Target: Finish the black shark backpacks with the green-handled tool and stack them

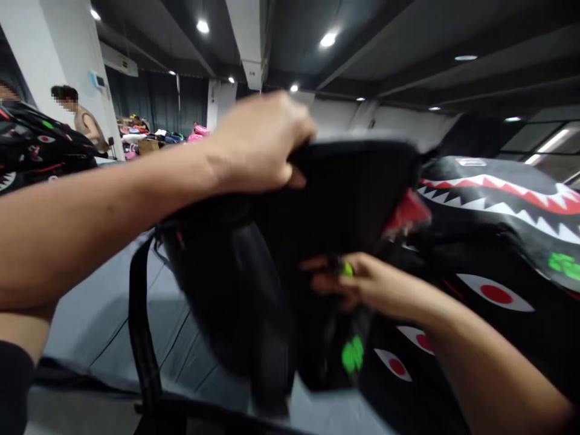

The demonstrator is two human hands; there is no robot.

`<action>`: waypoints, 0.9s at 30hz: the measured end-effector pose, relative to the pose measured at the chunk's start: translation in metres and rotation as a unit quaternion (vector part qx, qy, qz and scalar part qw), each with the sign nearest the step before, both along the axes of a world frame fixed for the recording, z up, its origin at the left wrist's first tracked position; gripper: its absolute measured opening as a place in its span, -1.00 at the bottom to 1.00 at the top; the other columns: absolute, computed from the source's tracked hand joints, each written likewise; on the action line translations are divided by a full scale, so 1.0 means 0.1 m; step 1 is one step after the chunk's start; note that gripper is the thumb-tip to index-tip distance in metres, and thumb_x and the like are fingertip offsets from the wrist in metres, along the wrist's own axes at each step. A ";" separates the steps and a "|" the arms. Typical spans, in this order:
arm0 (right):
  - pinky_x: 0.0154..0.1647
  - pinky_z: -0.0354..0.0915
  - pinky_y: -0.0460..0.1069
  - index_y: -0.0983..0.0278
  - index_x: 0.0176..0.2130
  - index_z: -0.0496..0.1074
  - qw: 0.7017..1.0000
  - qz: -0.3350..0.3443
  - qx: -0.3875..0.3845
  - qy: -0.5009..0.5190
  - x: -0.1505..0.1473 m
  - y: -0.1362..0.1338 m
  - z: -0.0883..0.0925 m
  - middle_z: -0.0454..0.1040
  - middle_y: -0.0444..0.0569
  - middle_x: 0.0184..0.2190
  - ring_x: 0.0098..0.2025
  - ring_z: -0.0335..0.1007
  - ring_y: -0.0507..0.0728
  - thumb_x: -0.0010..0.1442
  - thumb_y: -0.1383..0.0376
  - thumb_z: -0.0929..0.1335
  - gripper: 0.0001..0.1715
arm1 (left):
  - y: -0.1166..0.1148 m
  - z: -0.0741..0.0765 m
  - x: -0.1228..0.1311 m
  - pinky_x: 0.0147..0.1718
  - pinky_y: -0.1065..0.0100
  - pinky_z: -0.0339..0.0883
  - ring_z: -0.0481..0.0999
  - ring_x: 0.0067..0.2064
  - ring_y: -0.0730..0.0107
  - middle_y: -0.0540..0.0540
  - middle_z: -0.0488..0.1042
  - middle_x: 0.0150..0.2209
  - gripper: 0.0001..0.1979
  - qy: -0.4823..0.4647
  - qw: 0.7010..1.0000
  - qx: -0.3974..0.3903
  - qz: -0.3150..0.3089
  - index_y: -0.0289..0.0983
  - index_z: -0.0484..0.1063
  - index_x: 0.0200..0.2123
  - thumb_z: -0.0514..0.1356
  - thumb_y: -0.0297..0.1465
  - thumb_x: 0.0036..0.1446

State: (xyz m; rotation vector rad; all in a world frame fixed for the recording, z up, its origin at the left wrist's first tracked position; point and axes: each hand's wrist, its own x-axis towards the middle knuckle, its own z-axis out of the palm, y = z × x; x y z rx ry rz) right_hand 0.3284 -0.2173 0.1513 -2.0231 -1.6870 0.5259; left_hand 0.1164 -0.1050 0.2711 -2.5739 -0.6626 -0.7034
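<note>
A black backpack is held up in front of me, blurred by motion, with its strap side and dark interior or back panel toward me. My left hand grips its top edge, fingers closed over the rim. A red patch shows at its right side and a green print low down. My right hand is against the dark face of the bag, fingers smeared by motion. A small black and yellow-green item sits at its fingers; its kind is too blurred to tell.
On the right, black bags with shark teeth and red eyes are stacked. Below lies a grey-blue covered table with a black strap hanging over it. More such bags and a person are at left.
</note>
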 end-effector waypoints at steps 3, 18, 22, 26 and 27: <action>-0.31 0.45 -0.03 0.23 0.13 0.45 0.975 -0.115 0.188 -0.043 0.29 0.82 0.30 0.60 0.07 -0.13 -0.24 0.52 0.11 0.35 0.28 0.26 -0.59 | 0.30 0.29 0.34 -0.15 -0.07 0.31 0.20 0.27 -0.21 -0.08 0.36 0.17 -0.04 -0.056 0.987 0.150 0.024 -0.61 0.38 0.05 -0.54 -0.11 0.06; -0.15 0.35 -0.09 0.18 0.11 0.47 0.987 0.004 -0.149 -0.056 1.41 0.87 -1.88 0.62 0.01 -0.16 -0.16 0.56 0.14 0.10 0.49 0.30 -0.40 | 3.72 -1.93 2.24 0.18 -0.18 0.13 0.04 0.41 -0.16 -0.40 0.10 0.38 -0.44 -0.083 0.995 0.003 0.047 -0.56 0.05 0.32 -0.32 -0.40 0.38; 0.19 0.32 0.08 0.14 0.27 0.31 0.964 -0.112 0.021 -0.240 1.48 0.52 -1.60 0.31 0.07 0.31 0.27 0.31 0.20 0.15 0.51 0.24 -0.27 | 3.65 -2.09 2.21 -0.03 -0.23 0.01 -0.04 0.35 -0.26 -0.37 0.00 0.38 -0.22 -0.082 0.994 0.031 0.071 -0.64 -0.11 0.30 -0.65 -0.38 0.15; 0.33 0.13 0.31 0.21 0.35 0.16 0.774 -0.353 0.209 -0.482 1.68 -0.07 -0.87 0.14 0.17 0.38 0.41 0.03 0.32 0.35 0.31 0.20 -0.39 | 3.19 -2.44 1.98 0.13 -0.18 0.04 0.00 0.39 -0.21 -0.34 -0.13 0.45 -0.26 -0.063 0.997 -0.025 0.035 -0.47 -0.12 0.37 -0.43 -0.16 0.26; 0.33 0.09 0.35 0.28 0.36 0.12 0.725 -0.403 0.217 -0.515 1.76 -0.21 -0.67 0.09 0.25 0.39 0.42 -0.02 0.39 0.35 0.27 0.22 -0.36 | 3.04 -2.59 1.83 0.18 -0.16 0.05 0.05 0.40 -0.13 -0.28 -0.12 0.46 -0.29 -0.051 0.997 -0.058 0.019 -0.41 -0.07 0.37 -0.36 -0.15 0.28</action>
